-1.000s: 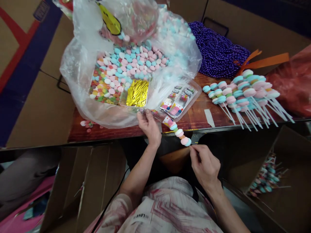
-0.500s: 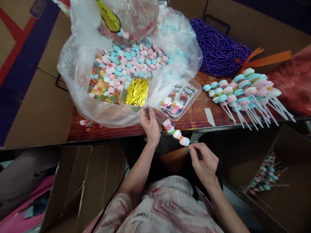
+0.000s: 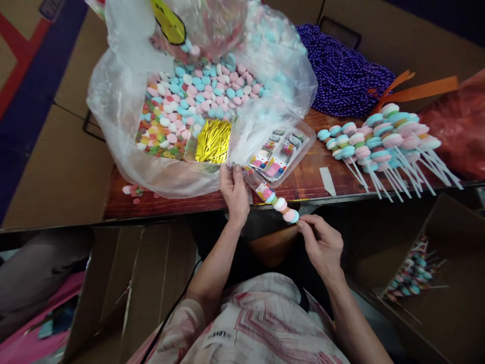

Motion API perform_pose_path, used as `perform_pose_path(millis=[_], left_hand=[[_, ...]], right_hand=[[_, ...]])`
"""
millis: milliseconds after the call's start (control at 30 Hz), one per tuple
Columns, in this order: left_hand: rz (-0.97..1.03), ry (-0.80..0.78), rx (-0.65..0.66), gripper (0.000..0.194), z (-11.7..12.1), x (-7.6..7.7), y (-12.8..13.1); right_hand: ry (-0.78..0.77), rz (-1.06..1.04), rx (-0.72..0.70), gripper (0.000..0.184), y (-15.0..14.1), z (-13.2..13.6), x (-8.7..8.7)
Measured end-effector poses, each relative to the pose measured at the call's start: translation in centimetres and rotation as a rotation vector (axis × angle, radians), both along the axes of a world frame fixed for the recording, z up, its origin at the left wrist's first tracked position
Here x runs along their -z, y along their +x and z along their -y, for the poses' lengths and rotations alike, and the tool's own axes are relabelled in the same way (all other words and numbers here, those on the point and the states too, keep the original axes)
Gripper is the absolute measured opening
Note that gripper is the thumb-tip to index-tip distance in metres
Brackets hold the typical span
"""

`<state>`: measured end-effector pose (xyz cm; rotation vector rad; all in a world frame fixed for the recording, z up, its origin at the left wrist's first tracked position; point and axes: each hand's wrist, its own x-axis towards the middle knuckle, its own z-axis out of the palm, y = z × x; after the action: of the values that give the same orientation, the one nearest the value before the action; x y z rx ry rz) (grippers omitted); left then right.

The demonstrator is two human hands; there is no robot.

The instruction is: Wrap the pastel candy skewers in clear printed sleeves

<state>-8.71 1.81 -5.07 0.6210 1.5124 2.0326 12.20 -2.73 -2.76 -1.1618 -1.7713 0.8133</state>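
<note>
Little has shifted in 1 second: the candy skewer (image 3: 280, 204) slants across the front of the counter (image 3: 308, 172), left hand (image 3: 235, 194) pinching its printed sleeve (image 3: 263, 191) up top, right hand (image 3: 322, 240) pinching its lower end, so it seems only partly sleeved.

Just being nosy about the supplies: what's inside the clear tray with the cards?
Printed cards lie in the tray. Clear plastic shows in or over its left part. Whatever is under the top cards and plastic is covered.

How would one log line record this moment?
left hand: pinching clear sleeve; right hand: pinching lower end of candy skewer; skewer: between hands
</note>
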Motion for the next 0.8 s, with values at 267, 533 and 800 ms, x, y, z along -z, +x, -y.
perform_pose_path(millis=[267, 533, 800], left_hand=[[0.001, 0.024, 0.158, 0.040, 0.1, -0.3, 0.3], [0.286, -0.073, 0.356, 0.044, 1.6, -2.1, 1.7], [0.420, -0.066, 0.365, 0.041, 2.2, -3.2, 3.0]], right_hand=[[-0.207, -0.019, -0.039, 0.015, -0.4, 0.1, 0.2], [-0.051, 0.085, 0.069, 0.014, -1.4, 0.4, 0.8], [0.193, 0.202, 0.002, 0.015, -2.1, 0.5, 1.0]])
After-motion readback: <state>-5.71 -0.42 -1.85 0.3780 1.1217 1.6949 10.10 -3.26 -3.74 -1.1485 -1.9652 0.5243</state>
